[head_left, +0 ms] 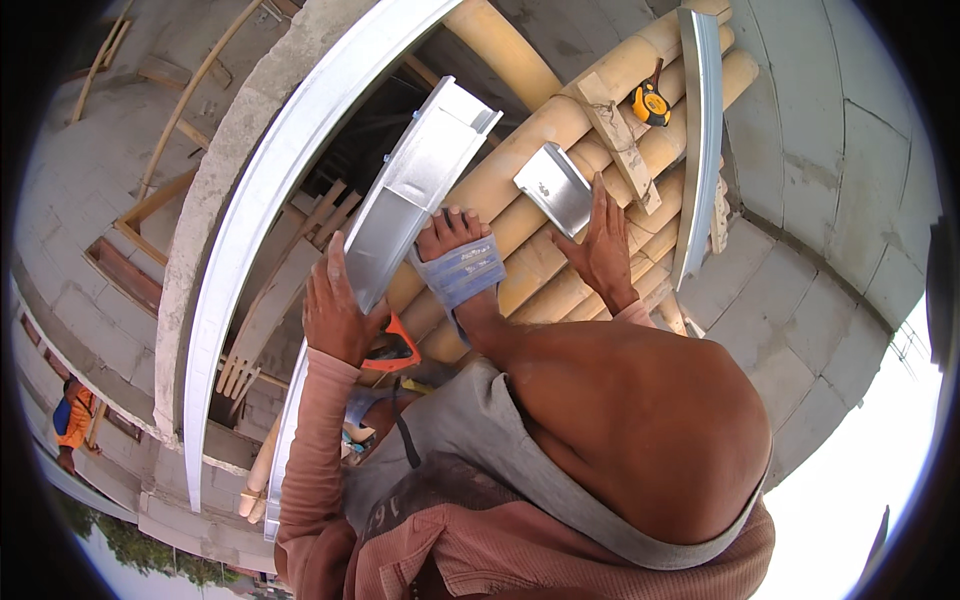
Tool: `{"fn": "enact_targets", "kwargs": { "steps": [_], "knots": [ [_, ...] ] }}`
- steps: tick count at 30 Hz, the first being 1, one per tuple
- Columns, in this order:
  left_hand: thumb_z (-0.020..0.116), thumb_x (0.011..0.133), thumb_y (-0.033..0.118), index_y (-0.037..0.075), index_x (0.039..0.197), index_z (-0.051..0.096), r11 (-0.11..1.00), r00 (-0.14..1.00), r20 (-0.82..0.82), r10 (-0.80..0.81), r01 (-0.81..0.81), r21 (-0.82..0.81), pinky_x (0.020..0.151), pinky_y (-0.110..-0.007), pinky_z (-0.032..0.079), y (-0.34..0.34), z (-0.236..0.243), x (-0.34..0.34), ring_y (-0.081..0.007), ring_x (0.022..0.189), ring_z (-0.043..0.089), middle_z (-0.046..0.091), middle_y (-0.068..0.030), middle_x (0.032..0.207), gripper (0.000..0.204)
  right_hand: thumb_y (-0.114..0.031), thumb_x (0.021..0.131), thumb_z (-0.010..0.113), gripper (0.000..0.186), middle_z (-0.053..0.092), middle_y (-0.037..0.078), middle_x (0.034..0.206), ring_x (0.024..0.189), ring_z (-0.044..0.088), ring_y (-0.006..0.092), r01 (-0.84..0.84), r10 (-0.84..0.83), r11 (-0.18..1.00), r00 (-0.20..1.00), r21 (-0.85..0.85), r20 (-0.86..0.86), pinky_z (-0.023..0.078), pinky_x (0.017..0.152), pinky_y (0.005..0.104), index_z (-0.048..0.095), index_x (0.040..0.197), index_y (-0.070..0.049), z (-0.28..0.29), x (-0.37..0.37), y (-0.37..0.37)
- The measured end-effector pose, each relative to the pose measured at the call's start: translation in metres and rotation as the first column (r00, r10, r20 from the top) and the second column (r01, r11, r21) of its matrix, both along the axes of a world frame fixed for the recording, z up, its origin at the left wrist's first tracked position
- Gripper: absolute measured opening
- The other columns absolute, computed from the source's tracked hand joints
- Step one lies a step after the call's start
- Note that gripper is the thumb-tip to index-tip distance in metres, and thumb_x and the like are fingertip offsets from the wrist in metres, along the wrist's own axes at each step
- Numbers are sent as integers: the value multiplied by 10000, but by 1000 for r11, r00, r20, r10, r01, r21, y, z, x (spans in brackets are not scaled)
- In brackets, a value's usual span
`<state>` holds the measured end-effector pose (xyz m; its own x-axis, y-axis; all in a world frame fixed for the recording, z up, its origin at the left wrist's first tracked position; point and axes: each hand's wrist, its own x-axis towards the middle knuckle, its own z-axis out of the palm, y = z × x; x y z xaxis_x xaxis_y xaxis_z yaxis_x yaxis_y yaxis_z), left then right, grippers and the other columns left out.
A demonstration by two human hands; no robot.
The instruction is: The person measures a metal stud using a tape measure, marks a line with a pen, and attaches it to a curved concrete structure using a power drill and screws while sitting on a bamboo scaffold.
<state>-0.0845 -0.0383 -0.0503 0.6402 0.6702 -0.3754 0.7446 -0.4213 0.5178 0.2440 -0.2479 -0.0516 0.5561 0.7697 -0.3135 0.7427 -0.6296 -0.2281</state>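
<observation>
My left hand [338, 315] grips the lower end of a silver metal channel [425, 165], which runs diagonally beside my sandalled foot [460, 255] on bamboo poles [535, 135]. A short, bent silver metal piece [555, 185] lies on the poles to the right of the foot. My right hand [600, 250] is at that piece's lower right, fingers spread along its edges; I cannot tell if they press on it. An orange-handled tool [395, 345], partly hidden, is just below my left hand. A yellow-black tape measure [650, 105] sits beside a tied wooden batten [620, 145].
Long curved metal strips [255, 190] [695, 140] flank the work, with a concrete edge [190, 280] at left. An opening shows scrap wood [275, 280] below. Grey block surfaces [820, 150] are at right. A person in orange [75, 415] is far down at left.
</observation>
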Motion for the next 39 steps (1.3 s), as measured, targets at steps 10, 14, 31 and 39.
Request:
{"fn": "enact_targets", "kwargs": {
  "steps": [10, 14, 31, 39],
  "knots": [
    [887, 672, 187, 147, 1617, 248, 998, 993, -110, 35, -41, -53, 994, -525, 492, -8, -4, -68, -439, 1170, 564, 529, -214, 1308, 1141, -345, 778, 887, 965, 541, 259, 1338, 1189, 572, 399, -60, 136, 918, 976, 391, -168, 481, 1018, 464, 376, 1482, 74, 43, -27, 98],
    [877, 667, 176, 157, 1617, 252, 998, 993, -113, 45, -49, -39, 995, -518, 496, -6, 2, -66, -421, 1168, 571, 536, -202, 1287, 1138, -312, 794, 896, 970, 513, 253, 1378, 1259, 550, 396, -19, 167, 920, 922, 392, -348, 446, 1074, 461, 352, 1510, 51, 35, -49, 123],
    [849, 699, 241, 197, 1616, 258, 996, 993, -71, 92, -93, -9, 1029, -482, 514, 55, -3, -62, -413, 1152, 581, 546, -184, 1247, 1092, -348, 910, 798, 856, 461, 229, 1393, 1275, 534, 311, 516, -280, 794, 779, 321, -561, 479, 1058, 429, 355, 1495, 94, 47, -11, 109],
    [867, 712, 296, 224, 1625, 255, 978, 960, -201, 195, -175, 115, 1069, -512, 486, 62, -15, -79, -378, 1220, 547, 491, -156, 1335, 1101, -325, 926, 781, 848, 393, 200, 1471, 1369, 451, 331, 402, -203, 885, 786, 234, -584, 388, 1151, 469, 319, 1544, 25, 38, -41, 105]
  ]
}}
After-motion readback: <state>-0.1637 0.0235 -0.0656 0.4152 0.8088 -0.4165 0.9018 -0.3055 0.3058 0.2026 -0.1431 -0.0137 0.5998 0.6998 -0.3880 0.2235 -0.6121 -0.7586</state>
